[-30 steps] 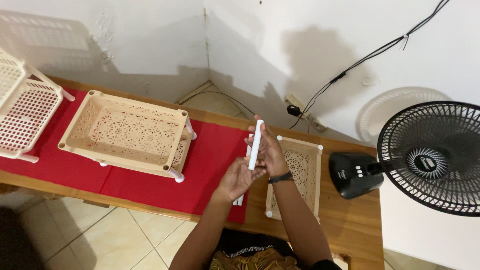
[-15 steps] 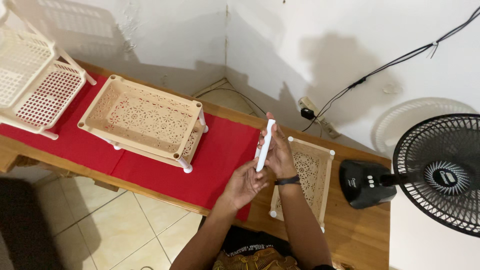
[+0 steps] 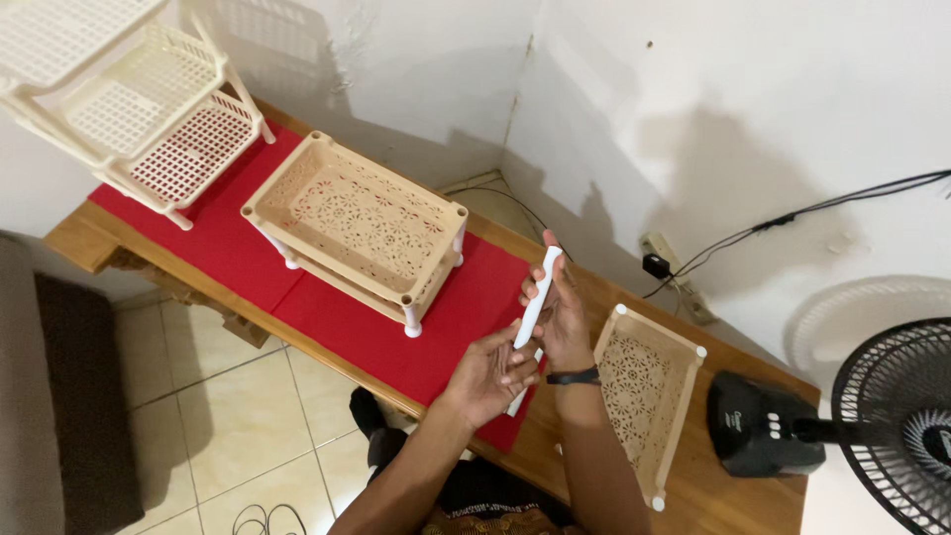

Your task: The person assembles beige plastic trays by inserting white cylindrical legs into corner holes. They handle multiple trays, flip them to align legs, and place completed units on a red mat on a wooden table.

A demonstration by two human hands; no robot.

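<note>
Far left: a white slatted rack (image 3: 129, 94) of stacked shelves stands tilted on the red cloth (image 3: 238, 263) that covers the left part of the wooden table (image 3: 763, 500). To its right, a beige two-tier tray (image 3: 357, 223) with pierced floral sides rests on short white legs, also on the cloth. Centre: the left hand (image 3: 490, 372), palm up with fingers curled, grips the lower end of a white tube (image 3: 535, 297) held upright above the near right edge of the cloth; the right hand (image 3: 560, 312) closes around the tube's upper half, fingers wrapped behind it. A further white tube (image 3: 517, 396) lies on the cloth beneath the hands, mostly hidden. Right of the hands: a single beige pierced tray (image 3: 644, 396) on bare wood. Far right: a black fan (image 3: 892, 436) with its base on the table; a wall socket (image 3: 669, 263) with black cables behind.
</note>
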